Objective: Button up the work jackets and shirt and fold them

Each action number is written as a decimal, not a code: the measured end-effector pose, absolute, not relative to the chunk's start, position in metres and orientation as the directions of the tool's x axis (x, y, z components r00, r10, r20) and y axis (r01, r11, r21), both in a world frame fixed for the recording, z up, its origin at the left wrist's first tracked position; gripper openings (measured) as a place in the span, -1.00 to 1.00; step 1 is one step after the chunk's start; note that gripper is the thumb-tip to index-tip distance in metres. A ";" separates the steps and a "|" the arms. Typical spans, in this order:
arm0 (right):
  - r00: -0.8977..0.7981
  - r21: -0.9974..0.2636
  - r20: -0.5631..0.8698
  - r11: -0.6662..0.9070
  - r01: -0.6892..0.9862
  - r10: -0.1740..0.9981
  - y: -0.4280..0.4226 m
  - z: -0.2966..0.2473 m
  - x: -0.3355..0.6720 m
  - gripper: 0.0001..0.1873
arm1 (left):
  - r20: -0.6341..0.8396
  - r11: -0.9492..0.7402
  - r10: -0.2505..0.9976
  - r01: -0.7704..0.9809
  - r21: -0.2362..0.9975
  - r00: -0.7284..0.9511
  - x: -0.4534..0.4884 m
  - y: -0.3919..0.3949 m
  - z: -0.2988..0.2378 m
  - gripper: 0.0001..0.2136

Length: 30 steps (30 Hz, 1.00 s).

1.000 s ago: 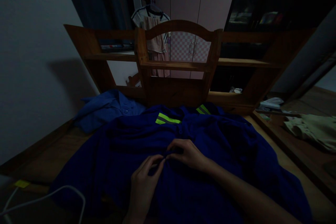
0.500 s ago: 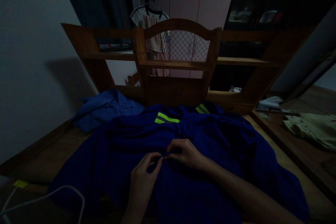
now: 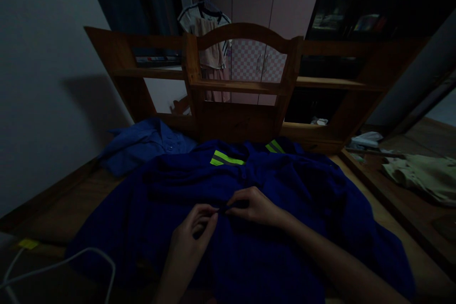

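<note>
A dark blue jacket (image 3: 171,199) with yellow-green and grey reflective strips lies spread out, its collar end toward the wooden headboard. At the middle of its front, my left hand (image 3: 194,232) pinches the cloth edge between thumb and fingertips. Just to the right, my right hand (image 3: 254,206) also pinches the jacket's front edge, thumb and index finger closed on it. The fingertips of both hands are close together. Whatever small part lies between them is too dark to make out. A button shows on the jacket front, above my right hand.
A lighter blue shirt (image 3: 146,145) lies crumpled at the left by the wall. The wooden headboard (image 3: 238,86) with shelves stands behind the jacket. A white cable (image 3: 71,259) loops at the lower left. Beige cloth (image 3: 422,175) lies at the right.
My left hand has shifted slightly left and its fingertips have drawn a little away from the right hand's. My right hand stays nearly in place on the jacket edge.
</note>
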State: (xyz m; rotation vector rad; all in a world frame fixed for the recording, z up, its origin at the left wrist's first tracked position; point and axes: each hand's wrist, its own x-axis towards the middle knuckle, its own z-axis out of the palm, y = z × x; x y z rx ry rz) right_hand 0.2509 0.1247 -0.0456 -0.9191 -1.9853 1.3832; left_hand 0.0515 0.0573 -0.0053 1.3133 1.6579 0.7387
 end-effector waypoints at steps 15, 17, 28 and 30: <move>-0.706 -0.957 -0.042 0.176 0.233 0.707 0.125 -0.041 0.257 -0.70 | -0.412 0.263 0.911 0.730 0.631 0.028 0.014 0.009 -0.008 -0.77; -0.725 -0.943 -0.050 0.208 0.262 0.687 0.125 -0.043 0.259 -0.67 | -0.395 0.229 0.918 0.762 0.606 0.039 0.014 0.009 -0.003 -0.78; -0.800 -0.897 -0.061 0.319 0.307 0.597 0.128 -0.033 0.267 -0.56 | -0.184 0.043 0.980 0.825 0.564 0.074 0.005 -0.009 -0.004 -0.81; -0.789 -0.898 -0.062 0.311 0.312 0.611 0.127 -0.032 0.267 -0.54 | -0.174 0.033 0.981 0.816 0.577 0.083 0.004 -0.012 -0.004 -0.82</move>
